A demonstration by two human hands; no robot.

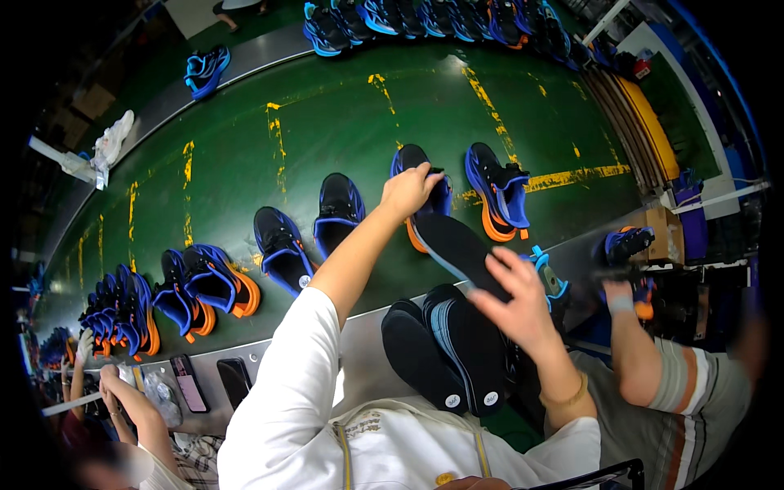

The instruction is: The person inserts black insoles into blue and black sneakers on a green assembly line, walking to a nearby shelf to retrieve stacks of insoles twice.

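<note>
My left hand (408, 192) grips the upper of a black and blue sneaker (411, 157) near its tongue; its orange sole edge shows below. In my right hand (518, 302) is a black insole (453, 242), held by one end, with its other end at the sneaker's opening. The thumb and fingers are on the insole's near end. Just right stands another sneaker (490, 188) of the same colours. Left of my left forearm are two more, a sneaker (339, 192) and a sneaker (278, 237). Several black insoles (416, 343) lie stacked at the near edge, in front of my body.
The green conveyor belt (327, 122) has yellow markings. More sneakers (212, 278) line its left part; others (392, 18) stand along the far edge. Two phones (189, 382) lie on the metal ledge (359, 347). Co-workers' arms (147, 408) show at left and right (633, 351).
</note>
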